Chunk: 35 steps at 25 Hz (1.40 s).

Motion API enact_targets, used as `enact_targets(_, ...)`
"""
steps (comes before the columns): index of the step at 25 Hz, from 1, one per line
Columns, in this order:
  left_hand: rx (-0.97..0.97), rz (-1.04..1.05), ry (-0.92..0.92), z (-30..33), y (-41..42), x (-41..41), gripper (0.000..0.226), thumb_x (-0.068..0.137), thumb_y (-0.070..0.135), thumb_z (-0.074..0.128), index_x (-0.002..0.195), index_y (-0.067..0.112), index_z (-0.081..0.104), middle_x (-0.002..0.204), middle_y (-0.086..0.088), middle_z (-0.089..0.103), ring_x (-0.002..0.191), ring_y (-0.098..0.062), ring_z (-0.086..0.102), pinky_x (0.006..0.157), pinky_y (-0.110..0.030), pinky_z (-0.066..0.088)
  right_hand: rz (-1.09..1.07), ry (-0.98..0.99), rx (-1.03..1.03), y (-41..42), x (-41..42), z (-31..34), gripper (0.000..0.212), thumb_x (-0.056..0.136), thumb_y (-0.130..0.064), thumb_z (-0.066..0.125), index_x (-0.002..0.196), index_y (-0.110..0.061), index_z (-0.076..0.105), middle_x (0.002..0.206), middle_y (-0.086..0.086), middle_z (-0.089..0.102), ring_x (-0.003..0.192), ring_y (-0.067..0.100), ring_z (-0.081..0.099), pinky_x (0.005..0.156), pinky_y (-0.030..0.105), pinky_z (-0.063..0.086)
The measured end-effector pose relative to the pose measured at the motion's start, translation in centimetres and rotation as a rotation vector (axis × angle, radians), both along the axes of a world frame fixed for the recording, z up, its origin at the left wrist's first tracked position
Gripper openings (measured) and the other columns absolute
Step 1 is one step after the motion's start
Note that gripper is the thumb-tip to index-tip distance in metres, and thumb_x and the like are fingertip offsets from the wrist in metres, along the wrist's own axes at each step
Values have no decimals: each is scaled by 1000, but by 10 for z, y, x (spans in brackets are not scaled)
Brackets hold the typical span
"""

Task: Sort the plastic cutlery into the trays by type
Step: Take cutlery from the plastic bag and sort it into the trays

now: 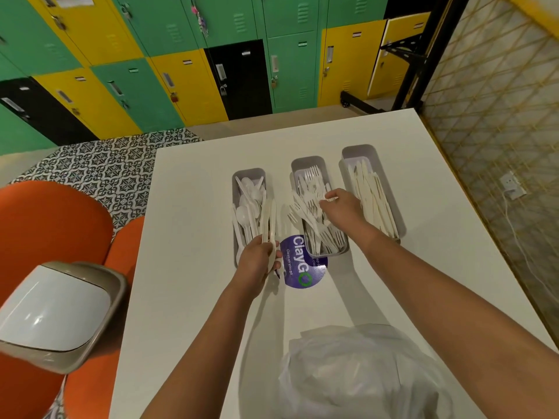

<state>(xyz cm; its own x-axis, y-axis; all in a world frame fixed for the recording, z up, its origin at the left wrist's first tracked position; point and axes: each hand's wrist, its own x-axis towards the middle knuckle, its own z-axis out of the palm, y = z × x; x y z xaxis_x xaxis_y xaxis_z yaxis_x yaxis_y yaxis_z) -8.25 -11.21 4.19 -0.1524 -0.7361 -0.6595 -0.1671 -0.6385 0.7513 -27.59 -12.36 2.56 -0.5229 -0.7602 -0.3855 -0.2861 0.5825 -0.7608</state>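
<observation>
- The left hand (258, 261) curls its fingers around a small bundle of smooth cream plastic knives (268, 220), blades pointing far over the left tray (236, 189).
- The right hand (341, 204) reaches over the middle tray (306, 164), fingertips pinching a white plastic fork (311, 204) in the tangled pile.
- 3 narrow grey round-cornered trays sit on the matte white table (187, 237): white spoons (249, 198) left, forks middle, knives in the right tray (357, 151).
- A round purple sticker (299, 270) reads "ClayGO" and "Clean as you go".
- A crinkled translucent plastic bag (357, 367) lies near.
</observation>
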Motion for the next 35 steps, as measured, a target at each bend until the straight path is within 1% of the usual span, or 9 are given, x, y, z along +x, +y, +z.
enact_targets(9, -126, -59, -13, 6, 16, -1, 19, 97, 9, 42, 94, 10, 61, 90, -15, 68, 80, -23, 65, 78, -34, 55, 232, -155, 23, 43, 57, 23, 16, 90, -27, 56, 91, -12, 63, 82, -1, 62, 70, 12, 55, 60, 22, 41)
enact_targets(12, -126, 6, -20, 3, 23, -3, 22, 95, 10, 46, 87, 12, 66, 99, -21, 68, 100, -35, 64, 94, -44, 50, 331, -280, 114, 56, 73, 25, 16, 89, -28, 59, 96, -14, 60, 81, 1, 64, 62, 10, 58, 53, 21, 45)
enact_targets(16, -65, 111, 33, 5, 34, -10, 22, 95, 10, 48, 103, 5, 68, 106, -20, 67, 108, -34, 61, 100, -43, 47, 261, -293, 71, 67, 80, 29, 20, 88, -20, 62, 104, -9, 59, 85, 6, 64, 65, 14, 61, 52, 19, 50)
enact_targets(20, -86, 60, 65, 15, 41, -21, 23, 97, 9, 44, 97, 11, 67, 98, -13, 68, 97, -26, 65, 90, -36, 53, 160, -326, 19, 74, 70, 27, 23, 83, -9, 65, 105, -3, 60, 85, 10, 66, 68, 20, 63, 67, 31, 57)
enact_targets(24, -12, 96, 101, 26, 41, -35, 22, 95, 1, 42, 93, 13, 61, 72, -5, 61, 55, -7, 60, 52, -18, 50, 122, -254, -2, 79, 53, 24, 24, 83, -1, 56, 104, -3, 65, 81, 9, 63, 70, 23, 62, 68, 32, 56)
enact_targets(27, 22, 105, 79, 25, 39, -47, 26, 94, -1, 36, 89, 12, 59, 72, -3, 55, 63, -13, 51, 64, -26, 48, 93, -152, -40, 83, 37, 22, 17, 83, -1, 52, 89, 3, 68, 81, 15, 62, 75, 21, 56, 69, 35, 51)
enact_targets(29, 22, 98, 5, 19, 35, -56, 29, 93, 4, 34, 95, 14, 62, 77, -5, 57, 67, -16, 51, 67, -30, 50, 3, -149, -53, 84, 20, 20, 15, 84, -3, 51, 77, -2, 64, 74, 5, 60, 75, 22, 55, 74, 38, 53)
enact_targets(32, 74, 33, -57, 18, 32, -73, 30, 93, 3, 33, 99, 12, 62, 67, -5, 48, 57, -15, 44, 46, -20, 44, -114, -45, -31, 88, -10, 19, 19, 86, -6, 48, 70, -13, 54, 65, -7, 50, 72, 19, 51, 67, 16, 45)
enact_targets(35, 128, -64, -80, 19, 32, -97, 34, 96, -1, 26, 75, 12, 49, 60, -1, 44, 49, -11, 36, 36, -16, 24, -178, 23, -33, 95, -36, 13, 23, 85, -3, 45, 64, -12, 48, 65, -6, 47, 66, 14, 45, 55, 20, 38)
